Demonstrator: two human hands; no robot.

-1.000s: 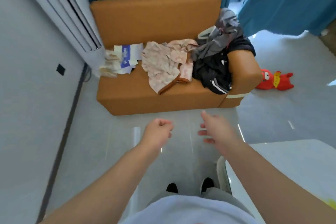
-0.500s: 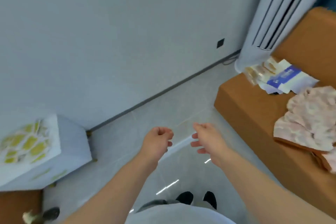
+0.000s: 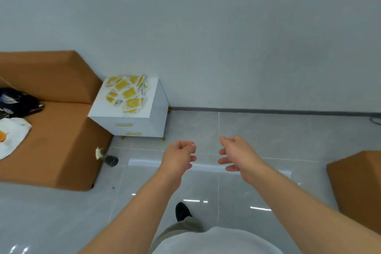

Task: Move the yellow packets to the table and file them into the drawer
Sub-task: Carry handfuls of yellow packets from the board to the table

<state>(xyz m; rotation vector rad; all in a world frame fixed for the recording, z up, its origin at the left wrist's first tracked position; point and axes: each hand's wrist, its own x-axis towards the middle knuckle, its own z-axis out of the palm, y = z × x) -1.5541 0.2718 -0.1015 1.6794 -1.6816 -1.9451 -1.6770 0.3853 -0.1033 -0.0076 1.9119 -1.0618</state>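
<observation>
Lying scattered atop the white nightstand [image 3: 132,118], yellow packets [image 3: 126,93] remain unfiled (drawers shut); left hand [image 3: 179,156] is loosely curled and right hand [image 3: 237,153] open, both empty.

Both bare forearms are extended forward from the lower edge of the view, roughly parallel. The left hand [image 3: 179,158] is curled into a loose fist, knuckles up, with nothing seen in it. The right hand [image 3: 237,153] is held slack and empty, its fingers [image 3: 223,160] loosely spread and pointed towards the left hand. The two hands are kept apart, at about the same height.
</observation>
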